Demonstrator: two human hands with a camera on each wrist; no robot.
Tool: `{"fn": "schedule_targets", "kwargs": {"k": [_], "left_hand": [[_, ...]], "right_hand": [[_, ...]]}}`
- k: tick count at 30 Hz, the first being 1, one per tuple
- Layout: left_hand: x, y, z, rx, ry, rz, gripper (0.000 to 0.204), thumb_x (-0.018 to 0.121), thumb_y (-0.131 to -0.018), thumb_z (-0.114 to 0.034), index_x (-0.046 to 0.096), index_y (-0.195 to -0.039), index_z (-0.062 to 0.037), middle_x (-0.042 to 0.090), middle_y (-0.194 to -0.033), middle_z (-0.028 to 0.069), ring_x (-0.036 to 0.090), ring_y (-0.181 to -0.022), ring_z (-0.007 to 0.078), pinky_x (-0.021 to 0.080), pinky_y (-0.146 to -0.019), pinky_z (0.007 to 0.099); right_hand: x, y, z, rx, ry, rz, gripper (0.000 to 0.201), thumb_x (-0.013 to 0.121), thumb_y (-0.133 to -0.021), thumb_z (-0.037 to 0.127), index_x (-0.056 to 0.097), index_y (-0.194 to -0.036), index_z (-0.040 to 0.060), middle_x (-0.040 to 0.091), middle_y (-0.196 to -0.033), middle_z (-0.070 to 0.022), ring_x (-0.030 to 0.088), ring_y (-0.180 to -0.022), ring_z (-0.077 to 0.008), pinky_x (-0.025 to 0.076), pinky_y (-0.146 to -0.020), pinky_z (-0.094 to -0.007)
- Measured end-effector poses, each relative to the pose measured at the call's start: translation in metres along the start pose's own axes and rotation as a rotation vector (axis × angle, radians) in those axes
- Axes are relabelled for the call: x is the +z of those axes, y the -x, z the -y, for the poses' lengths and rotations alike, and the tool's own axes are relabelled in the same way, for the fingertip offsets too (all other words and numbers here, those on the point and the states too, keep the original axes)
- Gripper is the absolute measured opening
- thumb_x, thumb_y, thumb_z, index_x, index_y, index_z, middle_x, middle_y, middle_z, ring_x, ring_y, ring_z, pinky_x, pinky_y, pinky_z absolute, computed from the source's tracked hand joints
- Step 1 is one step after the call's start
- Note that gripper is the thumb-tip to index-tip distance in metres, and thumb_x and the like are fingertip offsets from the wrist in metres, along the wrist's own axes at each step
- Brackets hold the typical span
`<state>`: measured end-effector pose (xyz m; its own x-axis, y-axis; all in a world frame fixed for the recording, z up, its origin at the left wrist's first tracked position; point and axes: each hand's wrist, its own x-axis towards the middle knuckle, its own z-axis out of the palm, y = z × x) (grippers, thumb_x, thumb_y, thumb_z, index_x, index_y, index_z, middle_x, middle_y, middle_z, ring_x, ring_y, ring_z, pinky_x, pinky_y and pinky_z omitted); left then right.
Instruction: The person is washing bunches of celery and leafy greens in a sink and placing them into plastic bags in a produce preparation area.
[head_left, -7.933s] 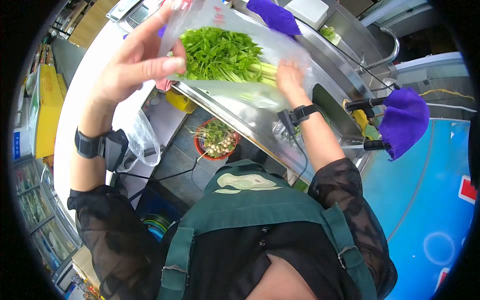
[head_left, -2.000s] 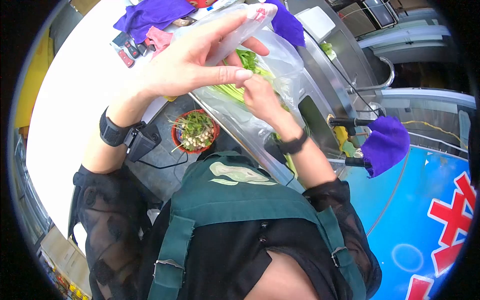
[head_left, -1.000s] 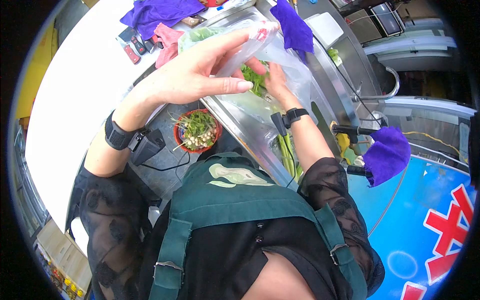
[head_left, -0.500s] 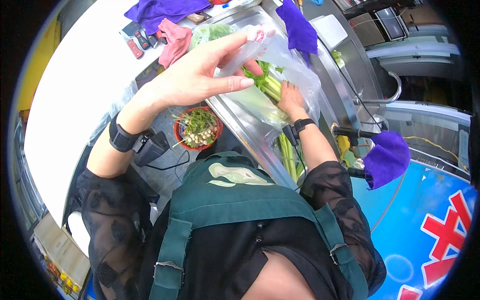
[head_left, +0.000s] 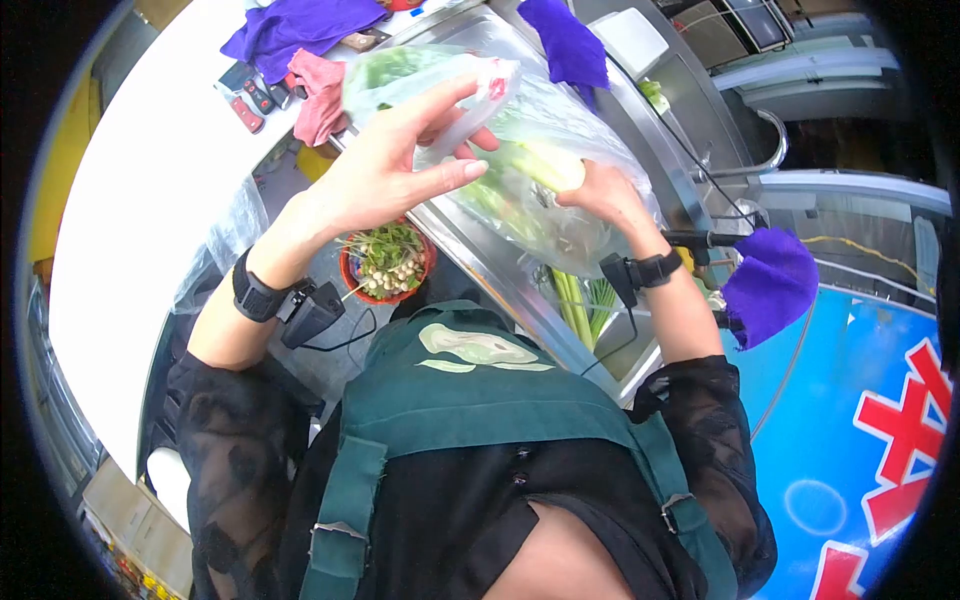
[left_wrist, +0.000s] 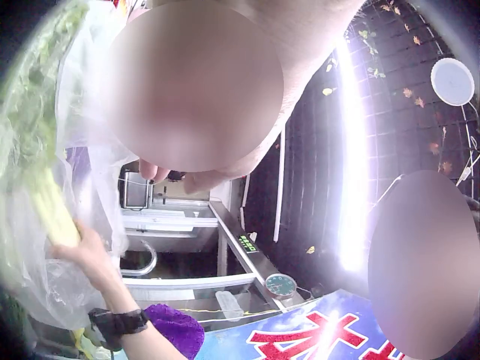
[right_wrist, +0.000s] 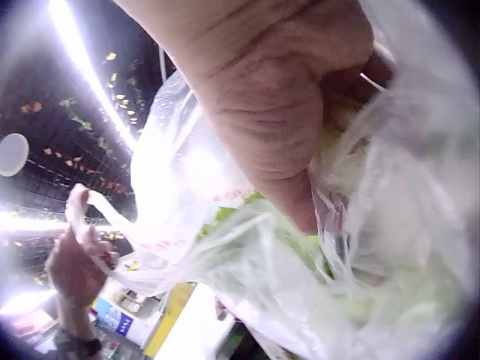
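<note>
My left hand (head_left: 385,170) holds up a handle of a clear plastic bag (head_left: 605,145), the red-printed loop hooked over its fingers. The bag spreads across the steel sink counter (head_left: 470,255). Pale celery (head_left: 550,165) shows in it, leaves toward the left and thick stalk ends toward the right. My right hand (head_left: 612,195) grips those stalk ends, thumb and fingers curled round them, as the left wrist view also shows with the celery (left_wrist: 56,210). In the right wrist view, the plastic bag (right_wrist: 172,150) hides most of the celery and the right fingertips.
A red basket (head_left: 385,298) of small white radishes stands on the floor below the counter. More green stalks (head_left: 572,305) lie at the sink's near end. Purple cloths (head_left: 300,35), a pink cloth (head_left: 318,95) and red-handled tools (head_left: 247,115) lie around the white table.
My right hand has left the left hand's side, reached into the bag among leaves and stalks, then shifted right and taken the celery's stalk ends. My left hand keeps holding the bag handle.
</note>
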<state>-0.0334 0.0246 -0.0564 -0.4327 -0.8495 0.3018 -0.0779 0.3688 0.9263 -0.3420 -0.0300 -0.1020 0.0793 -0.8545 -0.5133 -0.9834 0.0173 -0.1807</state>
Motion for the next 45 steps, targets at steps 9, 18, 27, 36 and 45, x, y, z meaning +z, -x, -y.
{"fn": "schedule_targets", "kwargs": {"k": [9,18,27,36,45], "left_hand": [[0.063,-0.020,0.064,-0.207,0.002,0.320,0.067,0.067,-0.087,-0.015,0.032,-0.143,-0.0047,0.055,-0.124,0.0161,0.057,-0.107,0.0238,0.045,-0.093,0.0353],[0.096,-0.036,0.131,0.068,-0.612,0.389,0.064,0.058,-0.089,-0.045,0.041,-0.134,-0.0021,0.045,-0.132,0.0245,0.041,-0.124,0.0397,0.030,-0.103,0.0472],[0.078,-0.039,0.146,0.087,-0.560,0.403,0.064,0.067,-0.082,-0.044,0.048,-0.131,-0.0074,0.043,-0.139,0.0180,0.042,-0.125,0.0374,0.030,-0.104,0.0458],[0.057,-0.051,0.181,-0.043,-0.661,0.293,0.073,0.069,-0.081,-0.041,0.037,-0.141,-0.0155,0.053,-0.129,0.0213,0.050,-0.117,0.0420,0.039,-0.098,0.0472],[0.058,-0.054,0.215,-0.127,-0.746,0.318,0.068,0.068,-0.082,-0.034,0.041,-0.137,-0.0049,0.055,-0.127,0.0231,0.052,-0.118,0.0383,0.041,-0.099,0.0422]], "right_hand": [[0.008,0.076,0.006,-0.394,-0.312,-0.283,0.049,0.076,-0.069,0.026,0.064,-0.108,-0.0026,0.067,-0.099,-0.0080,0.061,-0.089,-0.0150,0.047,-0.081,-0.0294],[0.030,0.141,-0.011,0.124,-1.435,0.218,0.049,0.072,-0.076,0.028,0.056,-0.113,-0.0012,0.063,-0.099,-0.0102,0.061,-0.083,-0.0191,0.048,-0.074,-0.0327],[-0.014,0.228,-0.034,-0.027,-1.094,-0.468,0.035,0.069,-0.078,0.015,0.051,-0.102,-0.0020,0.062,-0.091,-0.0118,0.065,-0.073,-0.0165,0.056,-0.060,-0.0277],[0.035,0.356,-0.132,0.165,-1.365,-1.064,0.050,0.052,-0.085,0.031,0.055,-0.112,-0.0106,0.067,-0.094,-0.0235,0.065,-0.055,-0.0268,0.051,-0.041,-0.0305],[0.111,0.436,-0.161,0.426,-1.482,-1.388,0.048,0.054,-0.083,0.031,0.057,-0.105,-0.0117,0.067,-0.085,-0.0237,0.060,-0.044,-0.0238,0.048,-0.035,-0.0284]]}}
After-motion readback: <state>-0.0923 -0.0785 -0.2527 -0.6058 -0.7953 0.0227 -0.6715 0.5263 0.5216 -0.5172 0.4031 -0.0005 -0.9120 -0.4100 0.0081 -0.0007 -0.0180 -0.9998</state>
